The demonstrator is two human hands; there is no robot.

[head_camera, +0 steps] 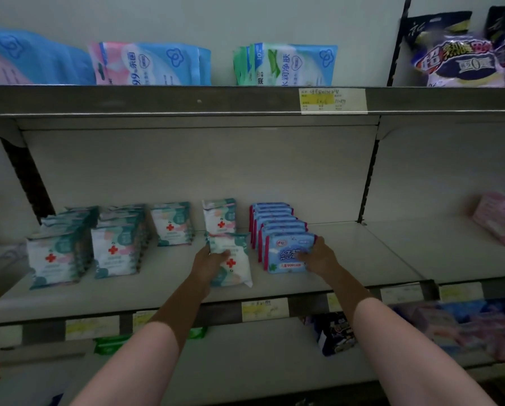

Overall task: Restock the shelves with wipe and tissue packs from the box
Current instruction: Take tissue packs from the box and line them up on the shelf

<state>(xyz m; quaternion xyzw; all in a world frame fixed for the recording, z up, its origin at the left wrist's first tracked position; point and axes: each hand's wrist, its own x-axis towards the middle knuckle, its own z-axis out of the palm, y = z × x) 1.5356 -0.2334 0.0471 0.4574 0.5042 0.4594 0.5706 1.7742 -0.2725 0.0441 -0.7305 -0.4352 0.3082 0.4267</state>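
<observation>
My left hand grips a white wipe pack with a red cross, held upright on the middle shelf in front of another such pack. My right hand holds the front blue tissue pack of a row of blue packs by its right edge. Further left stand three rows of the red-cross wipe packs. The box is out of view.
The upper shelf carries large blue and green wipe bags and dark bags at the right. Pink packs sit at the far right of the middle shelf. Lower shelves hold green and blue packs. Price labels line the shelf edges.
</observation>
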